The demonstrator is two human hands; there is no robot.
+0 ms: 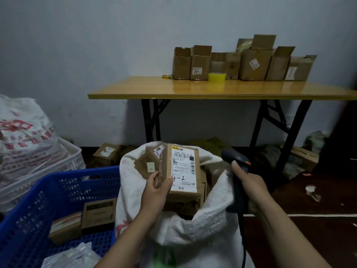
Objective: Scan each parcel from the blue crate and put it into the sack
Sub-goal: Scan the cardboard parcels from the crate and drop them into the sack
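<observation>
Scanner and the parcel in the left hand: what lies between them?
In the head view, only the white rim of the sack lies between the scanner and the parcel that the left hand holds.

A yellow-topped folding table [212, 89] stands against a pale wall [87, 45] over dark floor [318, 200].

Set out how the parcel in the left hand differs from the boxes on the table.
The parcel is closed; the boxes on the table stand with flaps open. The parcel bears a big white label over its face; the boxes show small labels or none. The left hand holds the parcel above the sack; the boxes stand in a row. Both are brown cardboard.
</observation>
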